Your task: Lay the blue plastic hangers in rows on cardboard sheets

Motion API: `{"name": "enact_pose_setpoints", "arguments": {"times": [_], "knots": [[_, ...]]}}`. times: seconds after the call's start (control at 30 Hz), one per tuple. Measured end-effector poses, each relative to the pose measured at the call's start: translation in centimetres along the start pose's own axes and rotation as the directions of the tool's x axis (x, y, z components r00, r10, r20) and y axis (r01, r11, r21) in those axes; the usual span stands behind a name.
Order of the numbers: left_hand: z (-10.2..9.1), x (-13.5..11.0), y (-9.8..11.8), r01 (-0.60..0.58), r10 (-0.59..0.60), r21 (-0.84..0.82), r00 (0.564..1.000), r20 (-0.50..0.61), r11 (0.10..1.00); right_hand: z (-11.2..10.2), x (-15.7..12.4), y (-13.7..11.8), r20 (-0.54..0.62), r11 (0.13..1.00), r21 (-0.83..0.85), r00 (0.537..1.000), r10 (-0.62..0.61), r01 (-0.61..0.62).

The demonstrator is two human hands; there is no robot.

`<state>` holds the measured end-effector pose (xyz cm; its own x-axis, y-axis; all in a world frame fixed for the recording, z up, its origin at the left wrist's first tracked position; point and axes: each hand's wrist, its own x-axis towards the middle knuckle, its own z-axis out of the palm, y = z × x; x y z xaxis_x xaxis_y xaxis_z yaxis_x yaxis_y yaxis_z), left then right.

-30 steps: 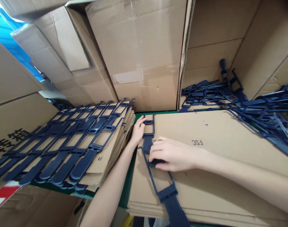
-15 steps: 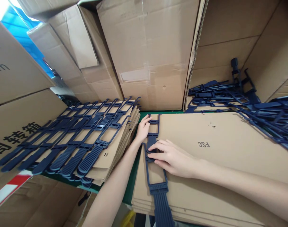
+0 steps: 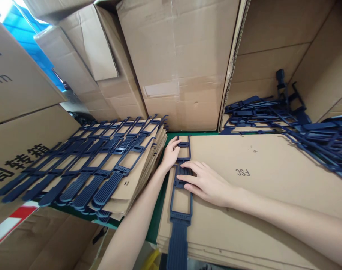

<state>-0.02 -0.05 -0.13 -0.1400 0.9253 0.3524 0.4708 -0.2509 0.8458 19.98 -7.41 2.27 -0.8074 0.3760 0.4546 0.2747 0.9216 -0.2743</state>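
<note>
Frames (image 3: 179, 240) line the cardboard's (image 3: 216, 150) left edge; left hand (image 3: 170, 154), grip unclear, likely steadies one; right hand's (image 3: 212, 183) spread fingers (image 3: 189, 179) perhaps flatten another.

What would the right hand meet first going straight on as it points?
Beyond the dark-blue frame at its fingers, the right hand would probably meet the left wrist; relative height is unclear.

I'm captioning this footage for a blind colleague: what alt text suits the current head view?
The left hand touches a navy plastic frame, and the right hand touches a second, nearer frame in line with it along the left side of a cardboard stack. Similar frames lie in rows on another stack at left; a heap of them lies at right.
</note>
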Motion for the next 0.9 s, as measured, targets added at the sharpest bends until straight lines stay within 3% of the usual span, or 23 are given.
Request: {"name": "enact_pose_setpoints", "arguments": {"times": [0.33, 0.73, 0.9], "knots": [[-0.7, -0.1, 0.8, 0.001, -0.005, 0.069, 0.999, 0.045, 0.998, 0.6, 0.2, 0.1, -0.005, 0.998, 0.027, 0.999, 0.05, -0.049], [-0.6, -1.2, 2.6, -0.156, 0.093, 0.322, 0.975, 0.203, 0.934, 0.9, 1.3, 0.1, -0.012, 0.995, -0.017, 0.995, 0.102, -0.102], [-0.8, -1.2, 2.9, -0.175, 0.087, 0.403, 0.97, 0.228, 0.898, -0.3, 2.0, 2.5, -0.121, 0.992, -0.122, 0.991, -0.058, 0.043]]}}
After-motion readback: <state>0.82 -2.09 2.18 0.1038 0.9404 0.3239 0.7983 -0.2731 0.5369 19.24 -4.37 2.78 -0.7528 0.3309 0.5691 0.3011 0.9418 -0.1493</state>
